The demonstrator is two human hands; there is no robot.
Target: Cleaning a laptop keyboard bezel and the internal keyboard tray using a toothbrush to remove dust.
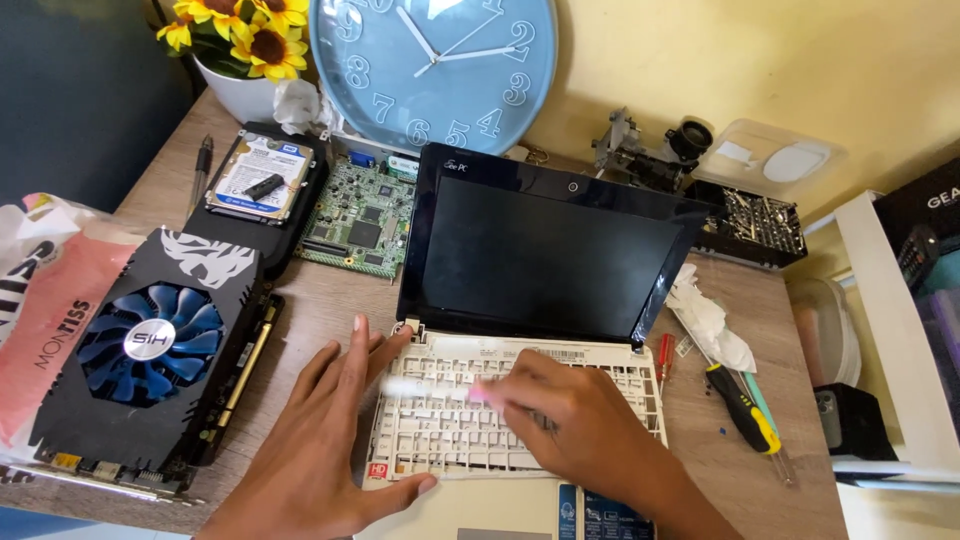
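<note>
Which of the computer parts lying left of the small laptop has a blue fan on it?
The black graphics card, nearest the left hand. The hard drive and green circuit board behind it have no fan.

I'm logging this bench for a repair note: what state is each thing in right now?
Small laptop: lid open, screen dark, keycaps off, bare white keyboard frame showing.
Left hand: flat, fingers spread, pressing the laptop's left edge.
Right hand: over the keyboard frame, blurred; whether it grips anything cannot be told.
Graphics card: lying flat, fan up.
Hard drive: lying flat.
Yellow-handled screwdriver: lying on the desk, untouched.
</note>
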